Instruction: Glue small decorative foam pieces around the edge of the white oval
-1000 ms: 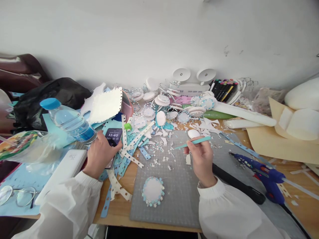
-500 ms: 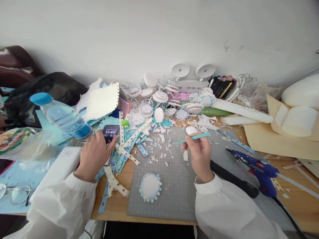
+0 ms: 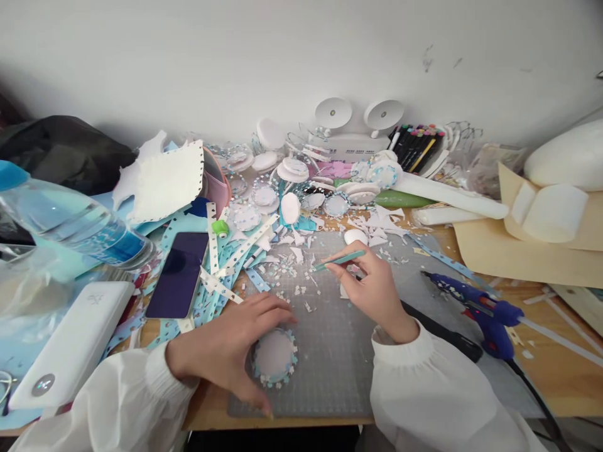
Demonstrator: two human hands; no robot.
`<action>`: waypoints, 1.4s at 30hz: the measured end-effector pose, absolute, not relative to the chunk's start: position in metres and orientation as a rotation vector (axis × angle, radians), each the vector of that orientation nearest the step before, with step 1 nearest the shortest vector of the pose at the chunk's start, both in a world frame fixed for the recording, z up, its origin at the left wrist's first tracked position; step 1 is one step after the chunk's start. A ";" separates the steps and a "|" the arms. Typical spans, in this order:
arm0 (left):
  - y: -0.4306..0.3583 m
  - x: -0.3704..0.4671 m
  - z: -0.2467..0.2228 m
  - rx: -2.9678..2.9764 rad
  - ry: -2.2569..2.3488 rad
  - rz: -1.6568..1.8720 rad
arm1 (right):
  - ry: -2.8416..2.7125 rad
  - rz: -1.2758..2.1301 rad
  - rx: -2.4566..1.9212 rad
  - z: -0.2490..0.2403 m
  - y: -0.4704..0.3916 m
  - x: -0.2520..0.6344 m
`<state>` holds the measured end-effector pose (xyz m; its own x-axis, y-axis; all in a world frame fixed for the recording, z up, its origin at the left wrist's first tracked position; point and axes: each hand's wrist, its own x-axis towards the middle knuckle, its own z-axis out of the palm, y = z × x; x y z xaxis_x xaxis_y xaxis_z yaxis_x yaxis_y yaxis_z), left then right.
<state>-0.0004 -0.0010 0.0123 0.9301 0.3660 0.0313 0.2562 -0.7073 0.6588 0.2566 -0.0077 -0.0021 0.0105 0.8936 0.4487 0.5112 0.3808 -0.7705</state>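
My left hand (image 3: 235, 348) is open, thumb and fingers spread around the left side of a white disc (image 3: 275, 356) edged with small blue and white paper pieces. Whether the fingers touch the disc, I cannot tell. That disc lies flat on a grey cutting mat (image 3: 330, 383). Pinched in my right hand (image 3: 374, 282) is a pair of teal tweezers (image 3: 346, 257), tips pointing left over the mat. Small white and blue paper pieces (image 3: 301, 289) are scattered below and left of the tips. A white rounded object (image 3: 355, 237) sits just behind my right hand.
Left of the mat lie a phone (image 3: 178, 275), punched paper strips (image 3: 226, 251), a white power bank (image 3: 70, 345) and a tilted water bottle (image 3: 75, 220). A blue glue gun (image 3: 485, 307) rests at right. More decorated discs (image 3: 292, 169) pile up along the wall.
My left hand has left the phone and come right and nearer, to the decorated disc. The phone's screen has gone dark. My right hand keeps the tweezers, shifted slightly.
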 end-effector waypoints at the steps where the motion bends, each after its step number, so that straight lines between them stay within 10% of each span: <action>1: -0.001 -0.002 0.010 2.387 0.435 0.198 | -1.666 0.462 -1.293 -0.001 -0.008 0.257; 42: 0.001 -0.003 0.000 0.804 0.736 0.896 | -1.742 0.423 -1.467 -0.009 -0.013 0.249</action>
<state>-0.0026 0.0012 0.0003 0.4321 0.8770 -0.2101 -0.3772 0.3873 0.8412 0.2490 -0.0133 -0.0087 -0.0055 0.9336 0.3583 0.6653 0.2709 -0.6957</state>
